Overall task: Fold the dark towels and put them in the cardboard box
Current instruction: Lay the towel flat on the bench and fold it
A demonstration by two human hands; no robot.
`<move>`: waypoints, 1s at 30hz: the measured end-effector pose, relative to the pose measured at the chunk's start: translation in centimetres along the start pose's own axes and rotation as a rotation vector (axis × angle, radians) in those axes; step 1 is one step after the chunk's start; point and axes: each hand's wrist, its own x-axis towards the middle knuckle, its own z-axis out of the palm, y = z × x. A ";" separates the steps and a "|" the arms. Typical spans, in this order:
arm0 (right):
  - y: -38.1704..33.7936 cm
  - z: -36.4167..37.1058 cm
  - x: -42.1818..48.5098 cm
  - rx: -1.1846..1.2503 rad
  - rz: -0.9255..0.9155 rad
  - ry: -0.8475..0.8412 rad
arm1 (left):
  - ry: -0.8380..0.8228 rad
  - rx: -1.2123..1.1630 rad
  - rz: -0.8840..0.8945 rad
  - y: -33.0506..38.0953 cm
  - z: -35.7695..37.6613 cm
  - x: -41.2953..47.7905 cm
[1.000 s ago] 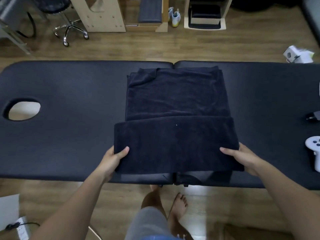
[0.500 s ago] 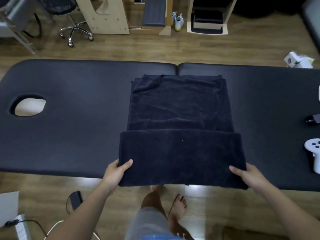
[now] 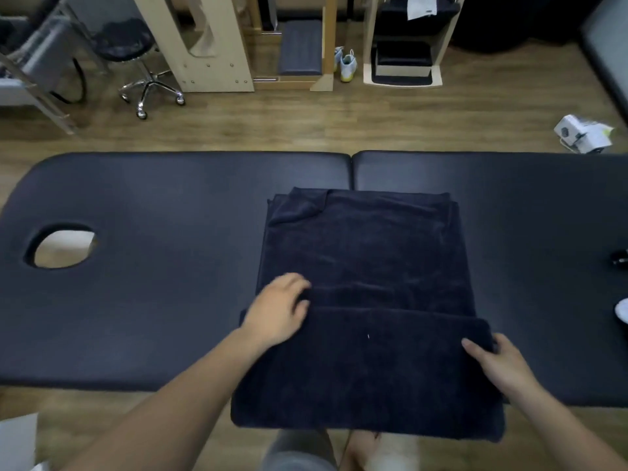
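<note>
The left hand [image 3: 278, 311] has left the near-left corner of the dark navy terry towel [image 3: 367, 260] and moved up onto the cloth, at the left end of the crease where the folded band begins. It is smeared by motion. Its fingers [image 3: 300, 295] lie bent on the pile, and I cannot tell whether they pinch anything.

Far left, an oval hole [image 3: 63, 248] pierces the black padded tabletop [image 3: 153, 300], whose smooth vinyl is split by a seam near the middle. The towel lies across the centre with its long axis running from the person towards the far edge. Its far-left corner is turned over. Its near end is doubled back into a thick, soft band that overhangs the near edge of the tabletop.

At the band's right end the right hand [image 3: 499, 365] holds the towel, thumb on top and the other fingers hidden beneath.

Beyond, on the wooden floor, stand a chrome-legged black stool [image 3: 136, 59], pale plywood frames [image 3: 204, 45] and a white box [image 3: 582, 134]. A white rounded object [image 3: 622, 311] sits at the right edge, well apart from the towel
</note>
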 end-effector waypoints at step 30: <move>1.0 1.5 1.5 0.007 0.112 0.037 | 0.170 0.055 -0.653 -9.9 -7.1 13.3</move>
